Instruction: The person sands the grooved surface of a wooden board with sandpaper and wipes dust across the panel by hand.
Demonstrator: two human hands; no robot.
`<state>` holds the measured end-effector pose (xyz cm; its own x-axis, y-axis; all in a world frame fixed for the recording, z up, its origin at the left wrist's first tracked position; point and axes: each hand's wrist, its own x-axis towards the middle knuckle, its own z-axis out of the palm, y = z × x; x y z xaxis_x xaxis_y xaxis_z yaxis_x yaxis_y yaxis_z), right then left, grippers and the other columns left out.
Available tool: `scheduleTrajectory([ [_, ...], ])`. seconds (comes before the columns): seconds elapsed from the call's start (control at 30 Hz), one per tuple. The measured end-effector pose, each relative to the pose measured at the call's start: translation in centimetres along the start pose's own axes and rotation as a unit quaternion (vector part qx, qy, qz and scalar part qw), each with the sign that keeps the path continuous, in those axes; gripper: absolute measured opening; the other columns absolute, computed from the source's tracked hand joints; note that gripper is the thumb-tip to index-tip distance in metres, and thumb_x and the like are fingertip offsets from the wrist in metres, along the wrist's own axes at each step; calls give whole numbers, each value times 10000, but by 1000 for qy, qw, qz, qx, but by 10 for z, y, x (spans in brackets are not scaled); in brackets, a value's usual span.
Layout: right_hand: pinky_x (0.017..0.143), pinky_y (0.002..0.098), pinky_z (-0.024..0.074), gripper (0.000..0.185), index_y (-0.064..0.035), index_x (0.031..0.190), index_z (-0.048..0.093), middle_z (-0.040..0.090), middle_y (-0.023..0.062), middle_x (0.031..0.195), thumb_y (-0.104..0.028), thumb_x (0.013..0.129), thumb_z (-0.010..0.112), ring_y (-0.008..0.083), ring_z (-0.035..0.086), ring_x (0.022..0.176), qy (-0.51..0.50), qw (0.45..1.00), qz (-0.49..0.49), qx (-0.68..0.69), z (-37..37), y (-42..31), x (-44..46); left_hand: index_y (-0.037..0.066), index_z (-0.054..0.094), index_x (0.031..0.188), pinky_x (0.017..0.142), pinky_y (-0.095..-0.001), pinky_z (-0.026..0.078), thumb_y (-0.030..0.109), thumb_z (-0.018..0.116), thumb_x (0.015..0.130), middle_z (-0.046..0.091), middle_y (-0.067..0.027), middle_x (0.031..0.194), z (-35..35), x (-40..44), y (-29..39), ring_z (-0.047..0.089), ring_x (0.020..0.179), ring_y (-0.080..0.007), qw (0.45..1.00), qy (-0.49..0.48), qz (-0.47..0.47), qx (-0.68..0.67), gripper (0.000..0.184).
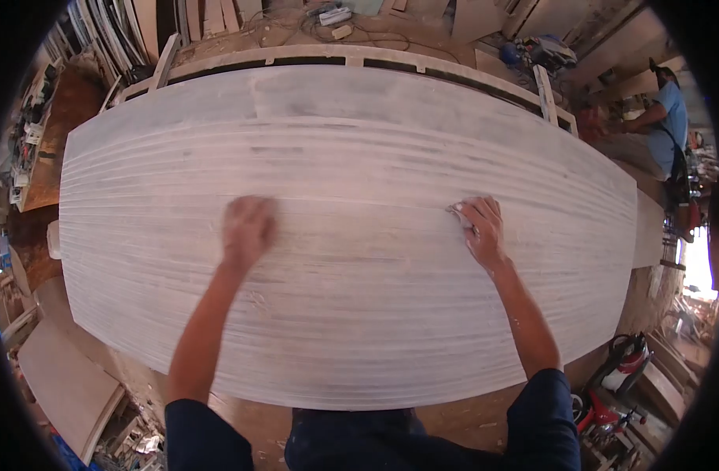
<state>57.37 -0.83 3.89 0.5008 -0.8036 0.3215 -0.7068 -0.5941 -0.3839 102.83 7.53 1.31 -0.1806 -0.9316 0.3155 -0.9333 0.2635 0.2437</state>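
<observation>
A large pale panel with long parallel grooves and a whitish, streaky surface (359, 314) spans the view before me. On its left half rests my left hand (249, 228), smeared by motion, so its fingers and anything under them cannot be made out. Right of the panel's middle, my right hand (481, 224) is closed around a small crumpled greyish piece (458, 212) that shows between thumb and fingers. What this piece is, I cannot tell. White dust marks the right hand and forearm.
A wooden frame (312, 53) runs behind the panel. Cables and tools lie on the floor beyond. A person in a light blue shirt (672, 114) sits at the far right. Boards (65, 369) lean at the lower left; a red machine (603, 412) stands lower right.
</observation>
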Motion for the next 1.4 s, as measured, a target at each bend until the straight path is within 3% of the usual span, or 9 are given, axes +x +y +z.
scheduleTrajectory([
  [0.13, 774, 399, 475, 366, -47, 979, 680, 650, 71, 1002, 108, 648, 712, 305, 578, 907, -8, 999, -8, 32, 10, -22, 12, 23, 678, 996, 836, -443, 495, -22, 651, 760, 631, -143, 979, -46, -38, -119, 597, 933, -345, 997, 64, -50, 5, 242],
  [0.23, 745, 403, 489, 380, -32, 984, 673, 649, 87, 1008, 128, 641, 708, 316, 578, 899, -22, 999, -15, 43, 37, -63, 42, 13, 679, 972, 800, -442, 492, -34, 641, 755, 621, -144, 958, -61, -40, -141, 597, 905, -346, 992, 116, -45, -5, 225],
  [0.37, 822, 433, 483, 423, -33, 1040, 670, 640, 101, 1042, 99, 640, 708, 323, 572, 956, -58, 990, -35, 122, 99, -136, 87, 17, 680, 976, 801, -448, 492, -28, 644, 753, 618, -140, 945, -62, -43, -143, 596, 905, -349, 991, 115, -66, -7, 230],
  [0.57, 945, 426, 435, 225, -57, 953, 665, 613, 90, 1029, -14, 732, 666, 307, 557, 1014, -60, 982, -97, 152, 219, -295, 184, 17, 673, 1010, 829, -431, 501, -13, 640, 778, 620, -136, 1015, -63, -44, -146, 593, 963, -342, 986, 124, -99, -52, 236],
  [0.67, 937, 417, 429, 207, -84, 944, 675, 614, 74, 1020, -26, 745, 665, 290, 551, 1023, -14, 979, -127, 156, 282, -366, 228, 15, 509, 1324, 1030, -492, 377, 46, 583, 854, 564, -169, 1268, -61, -43, -150, 514, 1166, -366, 959, 173, -209, 87, 476],
  [0.77, 932, 403, 420, 223, -99, 951, 680, 615, 61, 1013, -10, 747, 667, 277, 546, 1013, -43, 973, -116, 194, 290, -389, 246, 33, 418, 1413, 1083, -518, 308, 69, 567, 875, 508, -194, 1357, -55, -46, -164, 454, 1253, -377, 925, 210, -307, 73, 560],
  [1.03, 958, 402, 408, 191, -125, 925, 701, 612, 41, 1011, -10, 780, 654, 255, 546, 1025, -54, 983, -127, 120, 232, -305, 194, 32, 505, 1355, 1093, -492, 338, 147, 566, 950, 521, -176, 1362, -47, -52, -167, 451, 1275, -380, 954, 138, -245, 108, 425],
  [1.17, 1016, 410, 400, 203, -115, 931, 704, 617, 63, 1029, 14, 795, 625, 257, 560, 1068, -82, 983, -102, 129, 170, -217, 145, 12, 548, 1321, 1111, -466, 341, 210, 521, 986, 500, -174, 1410, -45, -57, -158, 419, 1331, -359, 947, 103, -283, 116, 391],
  [1.4, 915, 433, 437, 270, -78, 972, 694, 600, 96, 932, 20, 720, 689, 301, 573, 981, -77, 989, -79, 96, 41, -36, 39, 67, 497, 1409, 1157, -463, 273, 352, 484, 984, 438, -145, 1495, -15, -67, -81, 359, 1399, -337, 900, 93, -390, 173, 511],
])
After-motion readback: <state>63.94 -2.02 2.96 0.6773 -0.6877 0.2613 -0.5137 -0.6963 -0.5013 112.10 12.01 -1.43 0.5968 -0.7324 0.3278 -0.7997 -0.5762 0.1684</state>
